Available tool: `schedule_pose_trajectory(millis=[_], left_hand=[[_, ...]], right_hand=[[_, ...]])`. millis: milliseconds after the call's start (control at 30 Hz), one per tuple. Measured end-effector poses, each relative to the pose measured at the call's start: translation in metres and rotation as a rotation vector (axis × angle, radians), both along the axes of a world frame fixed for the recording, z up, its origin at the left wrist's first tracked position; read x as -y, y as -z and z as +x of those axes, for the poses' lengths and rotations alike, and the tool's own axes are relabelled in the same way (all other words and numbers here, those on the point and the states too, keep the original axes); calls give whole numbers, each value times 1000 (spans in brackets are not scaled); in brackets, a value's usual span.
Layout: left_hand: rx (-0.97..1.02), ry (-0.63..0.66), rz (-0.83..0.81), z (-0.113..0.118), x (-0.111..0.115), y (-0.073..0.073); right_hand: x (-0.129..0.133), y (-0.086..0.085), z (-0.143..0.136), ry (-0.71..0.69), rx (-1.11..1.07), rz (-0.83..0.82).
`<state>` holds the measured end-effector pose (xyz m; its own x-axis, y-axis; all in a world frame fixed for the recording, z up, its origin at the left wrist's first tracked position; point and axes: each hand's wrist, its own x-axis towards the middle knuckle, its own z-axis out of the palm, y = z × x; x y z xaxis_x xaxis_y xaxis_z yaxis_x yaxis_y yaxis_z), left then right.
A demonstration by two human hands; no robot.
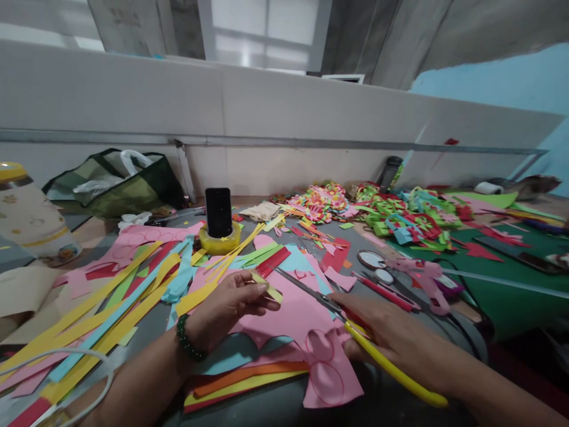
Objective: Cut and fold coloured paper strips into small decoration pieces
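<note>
My left hand (242, 299), a green bead bracelet at its wrist, pinches a red strip (273, 261) together with a small pale yellow piece (267, 287). My right hand (377, 332) is closed round scissors (326, 301) with long yellow handles. Their blades point up and left, and the tips reach close to the red strip; whether they touch it I cannot tell. Beneath both hands lies a pile of pink sheets (288, 314). One pink piece (326, 370) bears drawn red outlines. Blue, orange and yellow sheets stick out under the pile.
Coloured strips (111, 308) spread across the left. A phone (219, 212) stands upright in a yellow tape roll (220, 240). Heaped cut pieces (324, 204) lie at the back. A pink glue gun (427, 279) and a tape roll (371, 260) are at right, a bottle (33, 213) far left.
</note>
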<state>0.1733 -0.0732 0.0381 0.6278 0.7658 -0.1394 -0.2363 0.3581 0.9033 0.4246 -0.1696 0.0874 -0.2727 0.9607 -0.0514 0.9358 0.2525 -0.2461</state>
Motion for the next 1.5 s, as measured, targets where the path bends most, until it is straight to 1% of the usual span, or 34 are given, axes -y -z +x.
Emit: schedule_pose_trajectory(millis=[200, 367, 500, 600, 733, 800, 900, 967, 1033, 1133, 1200, 1267, 1333, 1367, 1400, 1467, 1500], left_hand=[[-35, 13, -3, 3, 3, 0], [-50, 77, 55, 4, 5, 2], [-50, 110, 56, 3, 5, 5], [-40, 116, 61, 3, 5, 6], [-35, 174, 70, 2, 6, 4], [-38, 145, 64, 2, 5, 3], [-38, 44, 56, 2, 2, 2], [-39, -4, 55, 2, -1, 2], [-43, -37, 63, 1, -2, 2], [-52, -80, 84, 1, -2, 1], [-67, -96, 98, 0, -2, 1], [-81, -102, 108, 1, -2, 2], [-88, -101, 119, 1, -1, 4], [-92, -96, 132, 2, -1, 4], [-97, -88, 152, 3, 0, 5], [-111, -64, 211, 5, 2, 7], [-120, -50, 242, 6, 4, 7]], right_hand=[[2, 3, -6, -20, -28, -7], [1, 2, -11, -55, -93, -61], [-2, 3, -14, -72, -96, -81], [-5, 4, -17, -65, -96, -76], [-13, 6, -17, -36, -107, -82], [-18, 9, -14, 17, -71, -35], [-27, 16, -4, 171, 90, 94], [-33, 23, 4, 262, 205, 106], [-37, 30, 13, 308, 277, 74], [-41, 41, 23, 290, 290, 21], [-42, 44, 28, 257, 304, -2], [-41, 41, 28, 238, 363, 2], [-39, 33, 22, 210, 393, 69], [-37, 28, 16, 192, 352, 127], [-35, 23, 8, 166, 263, 187], [-32, 15, -13, 93, -3, 273], [-31, 12, -25, 45, -140, 282]])
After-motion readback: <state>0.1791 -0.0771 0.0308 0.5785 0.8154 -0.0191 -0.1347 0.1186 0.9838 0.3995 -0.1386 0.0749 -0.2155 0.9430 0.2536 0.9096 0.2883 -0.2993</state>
